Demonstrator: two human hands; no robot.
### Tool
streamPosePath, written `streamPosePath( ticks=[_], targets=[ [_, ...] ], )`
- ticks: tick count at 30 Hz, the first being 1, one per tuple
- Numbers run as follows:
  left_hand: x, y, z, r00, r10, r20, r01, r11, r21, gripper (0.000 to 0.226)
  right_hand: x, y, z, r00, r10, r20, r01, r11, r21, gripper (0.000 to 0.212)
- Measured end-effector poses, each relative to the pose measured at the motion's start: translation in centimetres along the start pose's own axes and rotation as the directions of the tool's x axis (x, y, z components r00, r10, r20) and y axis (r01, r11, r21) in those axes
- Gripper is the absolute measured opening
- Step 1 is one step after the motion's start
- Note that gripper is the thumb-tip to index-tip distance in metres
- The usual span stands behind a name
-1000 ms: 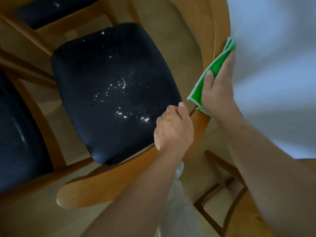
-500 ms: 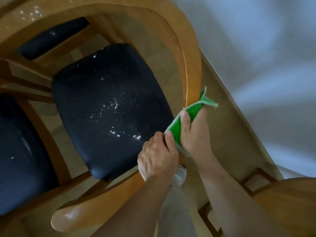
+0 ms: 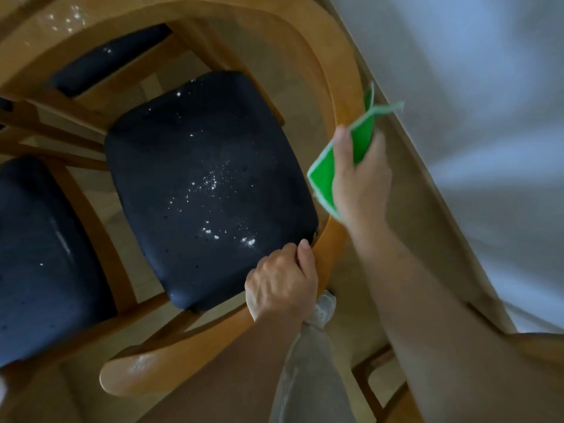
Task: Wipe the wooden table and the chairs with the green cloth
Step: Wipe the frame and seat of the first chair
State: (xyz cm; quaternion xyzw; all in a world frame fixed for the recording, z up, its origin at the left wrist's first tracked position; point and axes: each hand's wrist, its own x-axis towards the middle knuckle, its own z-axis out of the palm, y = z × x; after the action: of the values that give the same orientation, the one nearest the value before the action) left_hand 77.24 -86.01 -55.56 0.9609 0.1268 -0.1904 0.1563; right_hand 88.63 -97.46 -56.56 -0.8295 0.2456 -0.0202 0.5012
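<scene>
1. Over the curved wooden backrest [image 3: 341,96] of the chair [image 3: 171,358]: right hand [image 3: 361,181], fingers and thumb pinched shut on the folded green cloth [image 3: 338,166].
2. Against the outer side of that rail: the cloth, upper corner flared loose.
3. Lower on the same rail, by the seat's near corner: left hand [image 3: 282,285], fingers curled tight around the wood.
4. Between the rails: dark seat cushion [image 3: 207,184], speckled with pale specks.
5. At left: second dark seat [image 3: 45,254], partly cut off.
6. Below the hands: trouser leg [image 3: 305,377] and pale shoe [image 3: 323,306].

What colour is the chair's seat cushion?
Dark navy, nearly black, seat cushion with white speckles; it shows in the head view.
</scene>
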Motion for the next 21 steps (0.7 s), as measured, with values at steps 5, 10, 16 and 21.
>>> streamPosePath(
  ticks=[5, 10, 16, 21],
  targets=[
    [0.2, 0.2, -0.2, 0.999, -0.028, 0.045, 0.026, 0.999, 0.046, 0.051, -7.5, 2.2, 0.2, 0.99, 0.138, 0.004, -0.137, 0.989, -0.06, 0.036],
    [0.0, 0.3, -0.6, 0.994, -0.03, 0.102, 0.028, 0.999, 0.022, 0.053, -3.5, 0.2, -0.3, 1.0, 0.016, 0.002, -0.016, 0.984, -0.18, 0.058],
    [0.4, 0.1, -0.8, 0.981, -0.015, 0.195, 0.017, 1.0, -0.01, 0.067, 8.6, -7.2, 0.6, 0.977, -0.174, 0.121, 0.208, 0.902, -0.378, 0.048],
    [0.6, 0.0, -0.8, 0.967, -0.036, 0.251, 0.046, 0.998, -0.036, 0.066, 14.2, -10.4, 1.5, 0.93, -0.049, 0.365, 0.144, 0.961, -0.237, 0.038]
  ],
)
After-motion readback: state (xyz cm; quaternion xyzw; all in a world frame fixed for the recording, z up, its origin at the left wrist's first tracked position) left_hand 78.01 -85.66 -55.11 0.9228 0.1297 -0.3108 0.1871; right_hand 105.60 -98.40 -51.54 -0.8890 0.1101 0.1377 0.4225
